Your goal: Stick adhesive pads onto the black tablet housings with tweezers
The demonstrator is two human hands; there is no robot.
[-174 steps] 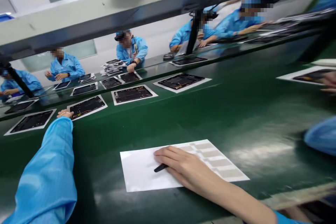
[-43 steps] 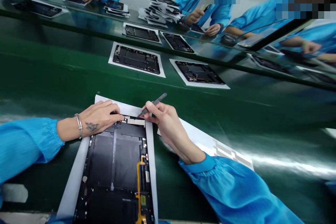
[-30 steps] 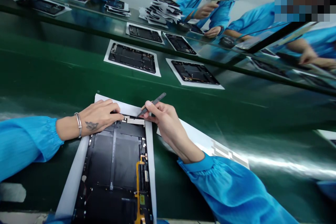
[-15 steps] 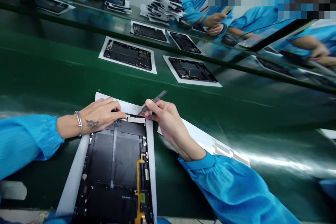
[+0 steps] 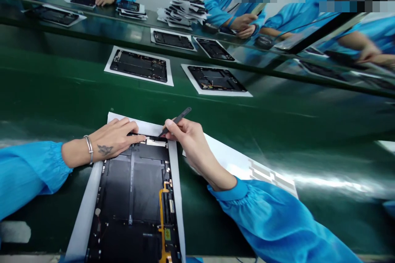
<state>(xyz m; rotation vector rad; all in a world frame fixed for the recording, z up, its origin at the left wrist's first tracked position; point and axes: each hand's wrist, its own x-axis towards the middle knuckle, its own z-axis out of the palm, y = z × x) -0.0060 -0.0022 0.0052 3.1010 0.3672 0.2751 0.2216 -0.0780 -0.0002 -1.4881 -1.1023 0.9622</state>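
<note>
In the head view, an opened tablet housing with black inner parts and an orange ribbon cable lies on a white sheet in front of me. A pale strip sits along its top edge. My left hand rests palm down on the top left corner, fingers stretched, one fingertip at the strip's left end. My right hand pinches dark tweezers. Their tip is at the strip's upper side; whether it grips anything is too small to tell.
A white sheet with grey strip shapes lies right of my right hand. Two more tablet housings on paper, one at the left and one at the right, lie farther back. Behind a rail, co-workers in blue work near a stack of housings.
The view has shifted slightly, so most things sit a little farther left. The tweezers' tip has moved from over the pale strip to its upper edge. My left hand stays on the housing.
</note>
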